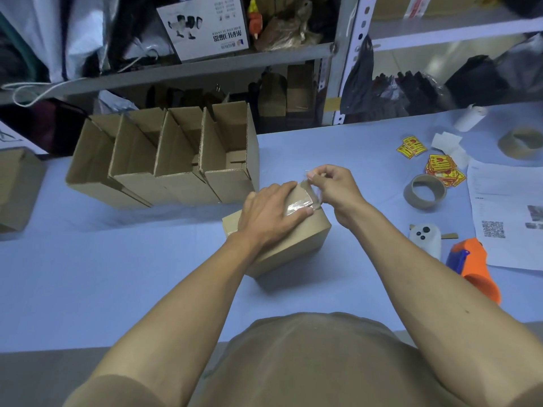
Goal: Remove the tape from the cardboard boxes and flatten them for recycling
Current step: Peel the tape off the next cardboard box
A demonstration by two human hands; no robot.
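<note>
A small closed cardboard box [296, 242] stands on the blue table [117, 274] in front of me. My left hand [269, 214] lies flat on its top with straight fingers, pressing it down. A strip of clear tape [302, 205] runs across the top. My right hand [330, 183] pinches the tape's lifted end just above the box's far edge. Several open cardboard boxes [164, 163] stand in a row behind it to the left.
Another box [17, 186] sits at the left edge. To the right lie two tape rolls [424, 192], yellow stickers [440, 168], printed sheets [505, 212], a white phone [426, 237] and an orange tape dispenser [474, 267]. Metal shelves [205, 63] stand behind the table.
</note>
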